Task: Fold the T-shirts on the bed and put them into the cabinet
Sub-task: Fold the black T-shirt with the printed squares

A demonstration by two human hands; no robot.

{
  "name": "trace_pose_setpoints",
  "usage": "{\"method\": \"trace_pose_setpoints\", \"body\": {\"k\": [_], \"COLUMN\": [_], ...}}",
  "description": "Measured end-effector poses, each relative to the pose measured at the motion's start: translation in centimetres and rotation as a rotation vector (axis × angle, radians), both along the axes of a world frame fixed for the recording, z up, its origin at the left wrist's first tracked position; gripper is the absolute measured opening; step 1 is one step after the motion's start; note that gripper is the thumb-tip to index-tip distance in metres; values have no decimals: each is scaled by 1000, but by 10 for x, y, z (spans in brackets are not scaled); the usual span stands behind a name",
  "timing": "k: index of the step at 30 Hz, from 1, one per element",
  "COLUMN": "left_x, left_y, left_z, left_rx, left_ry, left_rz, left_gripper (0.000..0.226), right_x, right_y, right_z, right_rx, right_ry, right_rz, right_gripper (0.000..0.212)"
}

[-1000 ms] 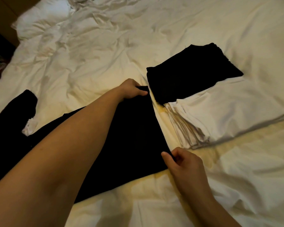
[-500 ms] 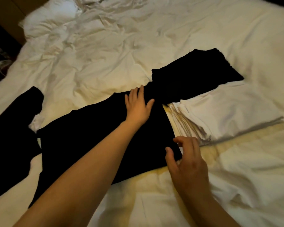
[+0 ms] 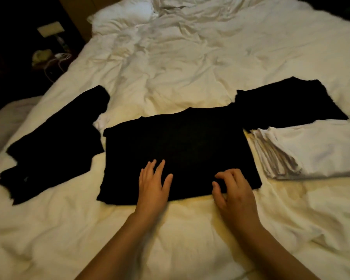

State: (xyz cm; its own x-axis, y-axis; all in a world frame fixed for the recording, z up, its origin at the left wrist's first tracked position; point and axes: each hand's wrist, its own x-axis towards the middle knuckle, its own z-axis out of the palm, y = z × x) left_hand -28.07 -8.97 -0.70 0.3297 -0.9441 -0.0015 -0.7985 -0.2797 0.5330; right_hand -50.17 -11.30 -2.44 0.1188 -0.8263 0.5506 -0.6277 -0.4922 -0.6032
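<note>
Resting flat on the near edge of the black T-shirt, the left hand lies with fingers straight, holding nothing; the right hand beside it curls its fingers onto the same hem, though a true pinch cannot be told. The shirt stretches away from both hands, long axis left to right. A second ago each hand gripped a corner at its right end.

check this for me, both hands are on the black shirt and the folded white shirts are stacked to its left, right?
Not quite: the head view shows the folded white shirts to the right of the black shirt, not its left. The left hand and right hand do both rest on it.
</note>
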Motion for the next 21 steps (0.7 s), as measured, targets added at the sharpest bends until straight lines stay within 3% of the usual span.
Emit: {"method": "trace_pose_setpoints", "body": {"k": [2, 10, 14, 16, 21], "left_x": [18, 87, 108, 115, 126], "left_y": [17, 68, 80, 84, 88], "left_z": [1, -4, -10, -14, -23], "left_rx": [-83, -323, -367, -410, -430], "left_ry": [115, 168, 574, 674, 718], "left_rz": [42, 333, 546, 580, 567], "left_gripper": [48, 40, 46, 37, 6], "right_x": [12, 86, 130, 154, 205], "right_y": [7, 16, -10, -20, -44], "right_z": [-1, 10, 28, 35, 55], "right_rx": [0, 214, 222, 247, 231], "right_ry": [34, 287, 459, 529, 694], "right_rz": [8, 154, 241, 275, 342], "right_gripper": [29, 35, 39, 42, 46]}}
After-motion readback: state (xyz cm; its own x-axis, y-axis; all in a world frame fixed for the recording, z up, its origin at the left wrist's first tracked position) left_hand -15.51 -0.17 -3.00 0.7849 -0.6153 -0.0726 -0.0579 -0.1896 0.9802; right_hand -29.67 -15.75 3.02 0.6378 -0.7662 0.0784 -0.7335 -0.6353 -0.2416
